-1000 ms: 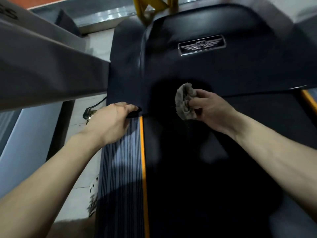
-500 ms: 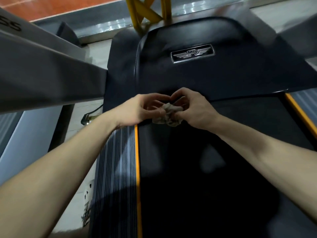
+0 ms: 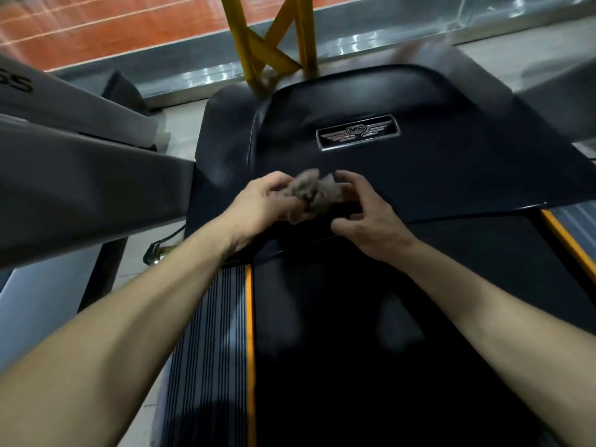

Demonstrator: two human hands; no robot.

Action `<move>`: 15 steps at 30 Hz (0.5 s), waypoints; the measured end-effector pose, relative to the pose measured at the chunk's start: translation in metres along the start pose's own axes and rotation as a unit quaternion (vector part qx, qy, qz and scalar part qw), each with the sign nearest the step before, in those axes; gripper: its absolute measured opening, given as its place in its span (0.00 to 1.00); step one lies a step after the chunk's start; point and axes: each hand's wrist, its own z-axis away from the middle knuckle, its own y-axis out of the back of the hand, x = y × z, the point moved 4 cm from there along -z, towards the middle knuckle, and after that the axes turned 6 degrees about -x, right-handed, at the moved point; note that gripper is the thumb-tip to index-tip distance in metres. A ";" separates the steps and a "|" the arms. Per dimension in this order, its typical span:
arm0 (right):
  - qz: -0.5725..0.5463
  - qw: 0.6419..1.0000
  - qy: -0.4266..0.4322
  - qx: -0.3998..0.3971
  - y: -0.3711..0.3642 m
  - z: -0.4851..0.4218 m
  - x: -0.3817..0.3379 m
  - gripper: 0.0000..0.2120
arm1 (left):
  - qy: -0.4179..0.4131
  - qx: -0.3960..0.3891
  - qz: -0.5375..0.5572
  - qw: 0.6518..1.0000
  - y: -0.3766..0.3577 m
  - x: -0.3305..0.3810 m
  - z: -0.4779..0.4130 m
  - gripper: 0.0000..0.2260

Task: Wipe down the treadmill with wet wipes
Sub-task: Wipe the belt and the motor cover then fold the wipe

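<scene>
Now left hand (image 3: 263, 203) pinches the crumpled grey wet wipe (image 3: 311, 193); right hand (image 3: 371, 217) grip half-curled against it, hold unclear.

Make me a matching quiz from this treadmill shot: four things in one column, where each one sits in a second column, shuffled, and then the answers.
Things:
1. wet wipe
2. winged badge
3. left orange stripe
4. yellow frame

Places:
A. between the ribbed side rail and the black belt
B. standing beyond the motor cover
C. bunched between the left hand and the right hand
D. set in the motor cover's top

Pairs: 1-C, 2-D, 3-A, 4-B
</scene>
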 end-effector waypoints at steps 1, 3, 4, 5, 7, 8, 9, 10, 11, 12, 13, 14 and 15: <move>0.032 0.999 -0.018 0.001 -0.002 -0.001 0.007 0.47 | 0.014 0.001 0.120 0.993 -0.001 -0.002 -0.003 0.08; 0.062 0.997 -0.035 0.014 -0.009 -0.001 0.019 0.50 | 0.025 -0.003 0.307 0.951 -0.006 -0.004 -0.011 0.07; 0.050 0.998 -0.029 0.029 -0.014 -0.003 0.021 0.48 | 0.032 -0.005 0.361 0.932 -0.010 -0.004 -0.014 0.06; 0.028 0.998 -0.014 0.050 -0.017 -0.006 0.020 0.44 | 0.042 -0.009 0.395 0.918 -0.013 -0.005 -0.016 0.06; -0.016 0.995 0.030 0.091 -0.020 -0.016 0.013 0.39 | 0.069 -0.016 0.426 0.902 -0.020 -0.009 -0.021 0.05; -0.033 0.992 0.056 0.106 -0.020 -0.021 0.007 0.37 | 0.085 -0.014 0.429 0.899 -0.024 -0.012 -0.023 0.06; -0.045 0.989 0.078 0.120 -0.020 -0.026 0.002 0.35 | 0.099 -0.009 0.429 0.898 -0.026 -0.017 -0.027 0.07; -0.047 0.985 0.094 0.133 -0.021 -0.031 -0.002 0.34 | 0.113 -0.004 0.435 0.893 -0.027 -0.021 -0.030 0.07; -0.046 0.983 0.105 0.145 -0.021 -0.035 -0.004 0.33 | 0.126 0.003 0.443 0.888 -0.027 -0.025 -0.034 0.07; -0.043 0.981 0.109 0.156 -0.021 -0.038 -0.005 0.32 | 0.135 0.006 0.447 0.884 -0.027 -0.025 -0.038 0.08; -0.040 0.979 0.110 0.164 -0.020 -0.041 -0.004 0.31 | 0.142 0.009 0.448 0.883 -0.025 -0.026 -0.042 0.09; -0.040 0.979 0.108 0.170 -0.019 -0.043 -0.003 0.31 | 0.148 0.000 0.448 0.882 -0.024 -0.024 -0.046 0.10; -0.039 0.978 0.107 0.173 -0.018 -0.045 -0.001 0.29 | 0.154 -0.013 0.439 0.885 -0.023 -0.021 -0.050 0.10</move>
